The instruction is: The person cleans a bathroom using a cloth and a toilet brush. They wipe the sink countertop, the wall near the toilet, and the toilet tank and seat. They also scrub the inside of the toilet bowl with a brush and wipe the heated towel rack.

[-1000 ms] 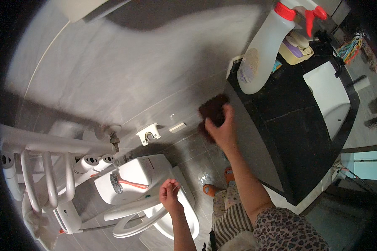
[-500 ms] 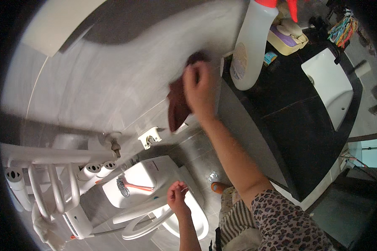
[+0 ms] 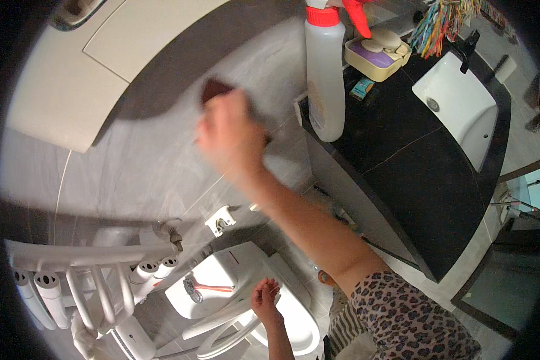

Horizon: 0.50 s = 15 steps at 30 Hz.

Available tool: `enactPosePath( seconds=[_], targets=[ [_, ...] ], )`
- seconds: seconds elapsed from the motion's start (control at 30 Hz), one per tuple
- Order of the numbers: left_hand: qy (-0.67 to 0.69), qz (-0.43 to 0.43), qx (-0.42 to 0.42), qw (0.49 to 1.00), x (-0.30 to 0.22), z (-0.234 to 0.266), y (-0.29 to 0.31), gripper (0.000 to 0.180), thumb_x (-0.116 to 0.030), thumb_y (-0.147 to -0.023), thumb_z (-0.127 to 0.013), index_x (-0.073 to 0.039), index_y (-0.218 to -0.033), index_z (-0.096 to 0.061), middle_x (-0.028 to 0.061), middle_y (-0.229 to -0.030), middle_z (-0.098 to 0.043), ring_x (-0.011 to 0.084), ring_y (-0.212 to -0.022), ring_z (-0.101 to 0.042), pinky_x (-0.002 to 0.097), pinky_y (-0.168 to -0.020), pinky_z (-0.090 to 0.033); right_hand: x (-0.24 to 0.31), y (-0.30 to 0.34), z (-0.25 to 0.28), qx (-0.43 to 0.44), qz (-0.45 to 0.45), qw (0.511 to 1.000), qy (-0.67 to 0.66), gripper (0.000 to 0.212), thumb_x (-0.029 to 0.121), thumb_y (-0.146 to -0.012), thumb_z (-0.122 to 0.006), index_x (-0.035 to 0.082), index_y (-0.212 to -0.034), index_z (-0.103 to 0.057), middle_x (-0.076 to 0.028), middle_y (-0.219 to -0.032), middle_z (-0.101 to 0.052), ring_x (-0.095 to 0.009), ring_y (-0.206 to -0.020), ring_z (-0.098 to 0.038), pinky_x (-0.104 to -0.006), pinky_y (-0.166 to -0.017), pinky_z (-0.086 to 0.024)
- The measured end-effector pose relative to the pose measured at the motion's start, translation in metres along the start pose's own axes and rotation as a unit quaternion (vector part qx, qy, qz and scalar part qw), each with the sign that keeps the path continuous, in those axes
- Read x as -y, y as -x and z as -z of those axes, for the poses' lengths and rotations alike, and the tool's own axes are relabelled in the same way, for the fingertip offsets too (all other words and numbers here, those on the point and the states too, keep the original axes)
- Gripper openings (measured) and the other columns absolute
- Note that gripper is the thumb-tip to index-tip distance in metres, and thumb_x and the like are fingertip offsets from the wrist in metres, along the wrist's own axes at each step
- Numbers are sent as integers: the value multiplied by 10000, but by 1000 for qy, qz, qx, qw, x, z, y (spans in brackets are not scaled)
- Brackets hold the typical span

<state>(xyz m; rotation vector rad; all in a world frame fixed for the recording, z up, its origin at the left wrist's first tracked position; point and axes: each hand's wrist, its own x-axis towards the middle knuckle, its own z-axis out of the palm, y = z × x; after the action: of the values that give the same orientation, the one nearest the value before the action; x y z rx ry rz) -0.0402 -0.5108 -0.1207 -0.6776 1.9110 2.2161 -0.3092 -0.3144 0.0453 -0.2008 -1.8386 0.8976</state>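
Observation:
My right hand (image 3: 228,135) is closed on a dark maroon cloth (image 3: 216,90) and presses it to the grey marbled wall tile (image 3: 162,162). Motion blurs the fingers, and the hand covers much of the cloth. Lower down, my left hand (image 3: 266,302) hangs in front of the toilet (image 3: 309,333), its fingers loosely bent with nothing visible in them. A raised toilet seat and lid stand just beside that hand. On the cistern (image 3: 186,300) lies a brush with an orange-red handle (image 3: 213,288).
At the right, a black countertop (image 3: 414,174) bears a spray bottle with a red collar (image 3: 325,78), a soap dish (image 3: 375,69) and a white basin (image 3: 462,108). A white towel radiator (image 3: 84,258) juts out at lower left. A pale cabinet (image 3: 72,96) overhangs the wall at upper left.
My right hand has swept the cloth left across the wall tile. The view has shifted, so more of the pale cabinet shows. My left hand stays low by the toilet.

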Motion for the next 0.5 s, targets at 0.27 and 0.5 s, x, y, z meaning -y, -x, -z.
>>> enactPosePath(
  seconds=[0.27,0.5],
  targets=[
    [-13,-27,23,999,-8,1,11,169,-104,-919,-544,2,-1033,-609,113,-942,-648,195,-841,-631,311,-762,-520,-15,-46,18,-58,-65,996,-38,158,151,-804,-588,30,-861,-503,-175,-746,-568,-366,-666,-588,-452,-596,-485],
    [-3,20,8,1000,13,0,16,164,-86,-916,-538,13,-1025,-608,121,-943,-647,199,-853,-629,320,-775,-524,48,-24,7,116,69,991,24,266,185,-685,-651,25,-849,-515,-168,-765,-570,-339,-585,-604,-469,-564,-505]
  ],
)
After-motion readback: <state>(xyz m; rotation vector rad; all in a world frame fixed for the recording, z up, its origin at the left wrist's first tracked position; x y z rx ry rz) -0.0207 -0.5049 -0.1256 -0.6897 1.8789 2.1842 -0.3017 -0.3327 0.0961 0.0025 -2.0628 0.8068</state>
